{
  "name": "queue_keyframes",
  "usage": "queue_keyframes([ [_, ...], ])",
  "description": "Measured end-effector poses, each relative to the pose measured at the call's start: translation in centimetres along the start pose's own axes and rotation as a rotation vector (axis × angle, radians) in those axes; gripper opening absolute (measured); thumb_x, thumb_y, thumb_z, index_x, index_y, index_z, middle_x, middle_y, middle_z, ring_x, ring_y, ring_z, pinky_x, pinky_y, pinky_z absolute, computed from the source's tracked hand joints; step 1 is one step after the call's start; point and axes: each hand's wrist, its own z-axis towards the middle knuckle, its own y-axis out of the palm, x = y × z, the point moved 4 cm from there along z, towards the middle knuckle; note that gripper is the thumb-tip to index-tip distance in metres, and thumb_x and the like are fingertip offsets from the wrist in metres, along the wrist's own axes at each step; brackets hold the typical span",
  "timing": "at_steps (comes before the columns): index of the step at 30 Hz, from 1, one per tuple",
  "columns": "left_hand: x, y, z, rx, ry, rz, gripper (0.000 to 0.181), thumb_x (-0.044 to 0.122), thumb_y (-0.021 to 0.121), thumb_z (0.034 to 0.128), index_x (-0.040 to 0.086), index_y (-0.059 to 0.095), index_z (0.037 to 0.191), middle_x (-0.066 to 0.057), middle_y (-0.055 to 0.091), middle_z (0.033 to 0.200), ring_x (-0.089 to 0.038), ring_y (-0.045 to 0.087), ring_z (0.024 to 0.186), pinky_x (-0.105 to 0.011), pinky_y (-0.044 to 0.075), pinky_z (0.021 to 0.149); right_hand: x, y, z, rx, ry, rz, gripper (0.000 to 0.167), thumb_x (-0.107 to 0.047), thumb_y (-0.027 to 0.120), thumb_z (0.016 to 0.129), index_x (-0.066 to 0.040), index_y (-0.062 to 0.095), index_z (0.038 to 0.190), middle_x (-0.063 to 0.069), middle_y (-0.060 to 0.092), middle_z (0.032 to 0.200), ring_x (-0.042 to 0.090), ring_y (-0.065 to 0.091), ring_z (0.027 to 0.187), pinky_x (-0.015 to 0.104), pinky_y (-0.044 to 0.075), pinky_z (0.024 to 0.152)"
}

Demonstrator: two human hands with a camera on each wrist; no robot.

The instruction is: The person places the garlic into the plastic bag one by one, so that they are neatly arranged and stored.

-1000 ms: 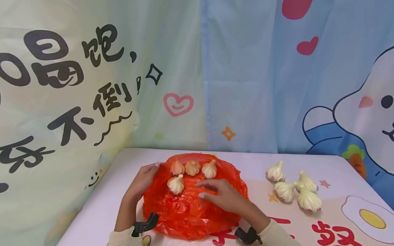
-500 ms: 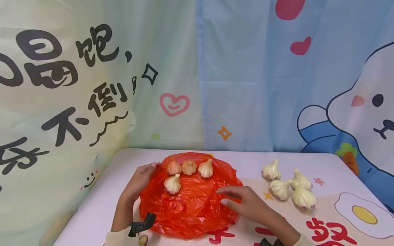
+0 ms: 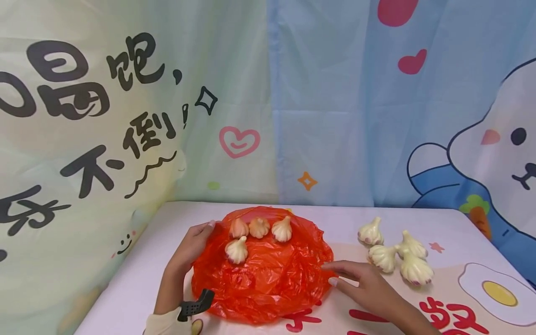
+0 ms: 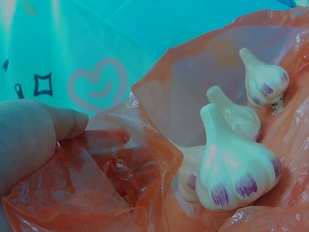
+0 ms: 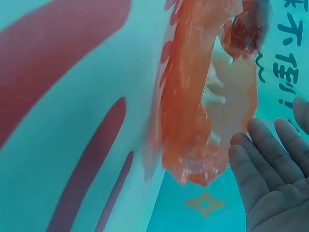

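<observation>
A red plastic bag [image 3: 268,279] lies spread wide on the table. My left hand [image 3: 190,251] holds its left rim, with the thin plastic pinched under the thumb [image 4: 29,140] in the left wrist view. Several garlic bulbs sit inside toward the back; the nearest garlic bulb [image 3: 237,250] lies in front of a back row. Purple marks show on a large garlic bulb [image 4: 236,164] up close. At the bag's right edge is my right hand [image 3: 368,284], its fingers extended and holding nothing. The right wrist view shows that palm [image 5: 275,198] bare beside the bag.
To the right, a loose cluster of several garlic bulbs rests on the table, including a front garlic bulb [image 3: 416,270] and a back garlic bulb [image 3: 371,231]. The printed tabletop [image 3: 356,232] meets a patterned curtain [image 3: 326,102] at the back.
My right hand has moved right, from over the middle of the bag to its right edge. The left hand keeps its hold, and the bulbs in the bag stay in place.
</observation>
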Motion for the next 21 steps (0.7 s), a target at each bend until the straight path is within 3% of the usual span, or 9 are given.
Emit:
queue_keyframes([
  [5, 0.0, -0.1, -0.1, -0.002, -0.001, 0.0, 0.045, 0.042, 0.046, 0.1024, 0.006, 0.061, 0.126, -0.014, 0.066, 0.111, -0.035, 0.066, 0.094, -0.046, 0.057, 0.076, 0.9, -1.5, -1.0, 0.124, 0.066, -0.021, 0.033, -0.026, 0.069, 0.091, -0.015, 0.067, 0.122, 0.003, 0.066, 0.12, 0.027, 0.063, 0.11, 0.033, 0.055, 0.082],
  [11, 0.0, -0.1, 0.0, -0.019, 0.021, -0.012, 0.045, 0.041, 0.046, 0.1024, 0.005, 0.062, 0.124, -0.015, 0.066, 0.111, -0.036, 0.066, 0.094, -0.047, 0.057, 0.076, 1.9, -4.0, -2.7, 0.26, 0.077, -0.119, 0.033, -0.019, 0.07, 0.091, -0.012, 0.067, 0.123, 0.005, 0.068, 0.117, 0.023, 0.066, 0.105, 0.031, 0.056, 0.078],
  [18, 0.0, -0.1, 0.0, -0.009, 0.013, -0.014, 0.045, 0.045, 0.047, 0.1014, 0.01, 0.063, 0.124, -0.012, 0.067, 0.111, -0.037, 0.066, 0.096, -0.046, 0.057, 0.078, 3.5, -7.9, -4.7, 0.356, 0.207, -0.291, 0.043, -0.024, 0.067, 0.094, -0.005, 0.06, 0.131, 0.02, 0.063, 0.123, 0.04, 0.059, 0.111, 0.031, 0.058, 0.07],
  [21, -0.1, -0.3, -0.1, 0.0, 0.003, -0.019, 0.044, 0.045, 0.047, 0.1011, 0.011, 0.064, 0.123, -0.011, 0.067, 0.11, -0.037, 0.066, 0.097, -0.046, 0.057, 0.078, 4.3, -8.8, -5.5, 0.382, 0.221, -0.33, 0.044, -0.023, 0.067, 0.093, -0.004, 0.059, 0.131, 0.023, 0.061, 0.123, 0.046, 0.057, 0.111, 0.032, 0.058, 0.066],
])
